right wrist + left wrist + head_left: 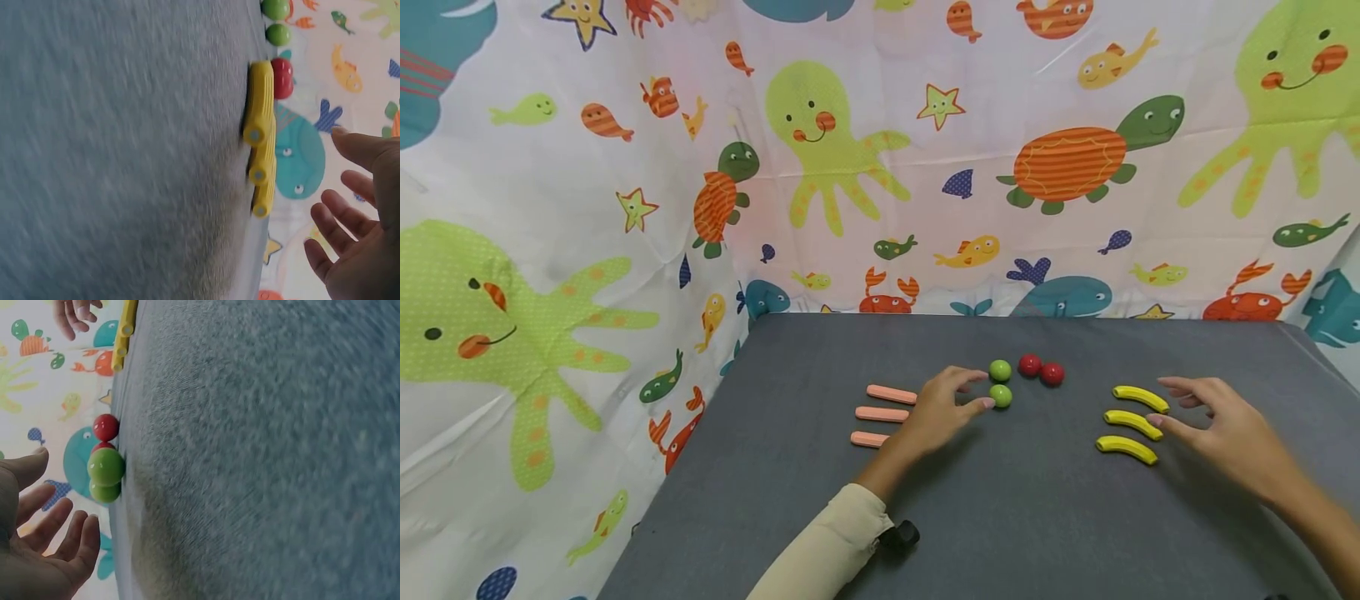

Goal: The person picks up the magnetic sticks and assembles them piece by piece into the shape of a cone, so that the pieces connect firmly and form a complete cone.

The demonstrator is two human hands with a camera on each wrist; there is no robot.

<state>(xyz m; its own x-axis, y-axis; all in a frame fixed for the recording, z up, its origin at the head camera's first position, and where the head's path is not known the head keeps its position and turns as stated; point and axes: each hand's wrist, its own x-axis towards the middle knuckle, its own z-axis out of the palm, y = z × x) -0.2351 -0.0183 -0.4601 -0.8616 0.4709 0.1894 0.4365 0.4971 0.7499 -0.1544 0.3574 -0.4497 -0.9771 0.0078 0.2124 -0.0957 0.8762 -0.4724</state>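
Observation:
My left hand reaches over the table with its thumb and fingers spread apart. Its fingertips are close to the two small green balls; the left wrist view shows a gap between the hand and these balls. Two red balls sit just right of the green ones. My right hand, fingers loosely spread, hovers at the right end of three yellow, curved, banana-like pieces. Its palm holds nothing in the right wrist view. Three pink sausage-like sticks lie left of my left hand, which partly covers the nearest one.
The dark grey tabletop bears all the pieces. Behind it and along its left side hangs a white curtain printed with sea animals. A black wrist strap is by the left sleeve.

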